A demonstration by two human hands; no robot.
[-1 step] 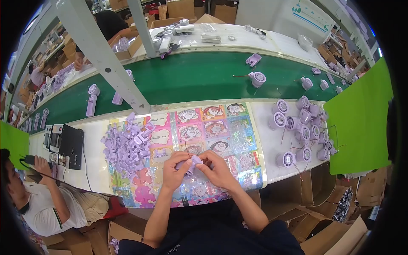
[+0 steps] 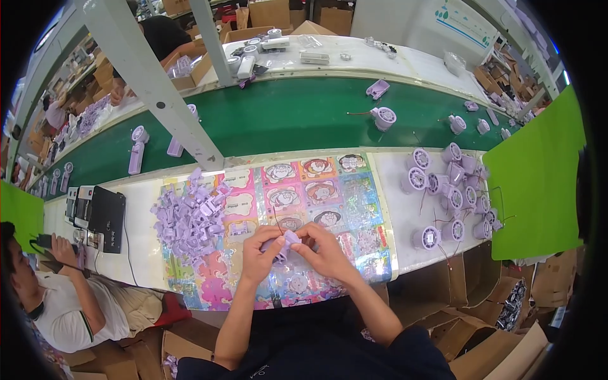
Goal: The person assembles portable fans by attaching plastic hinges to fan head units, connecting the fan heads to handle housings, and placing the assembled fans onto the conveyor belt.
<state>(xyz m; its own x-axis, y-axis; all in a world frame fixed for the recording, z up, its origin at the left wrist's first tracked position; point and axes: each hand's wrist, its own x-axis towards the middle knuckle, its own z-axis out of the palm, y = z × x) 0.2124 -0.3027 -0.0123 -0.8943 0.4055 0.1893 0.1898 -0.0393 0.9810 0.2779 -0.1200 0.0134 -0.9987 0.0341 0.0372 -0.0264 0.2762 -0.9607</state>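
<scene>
L hand (image 2: 258, 253) and R hand (image 2: 323, 252) both grasp one small lilac part (image 2: 291, 237), pinched btwn thumbs and fingers, low over the printed mat (image 2: 212, 288), in front of the person's torso; a thin dark wire (image 2: 277, 218) sticks up just beside the L fingertips; fingers hide most of the part, so its exact shape can't be told; looks like moulded plastic, so prob. light, stiff, a bit slick; wire prob. the fragile bit; best hold is prob. by the solid outer sides, thumbs near, fingertips far, w/o tugging the wire; pile of small lilac pieces (image 2: 193, 218) lies to the L; round lilac housings (image 2: 453, 230) w/ wires stand to the R.
</scene>
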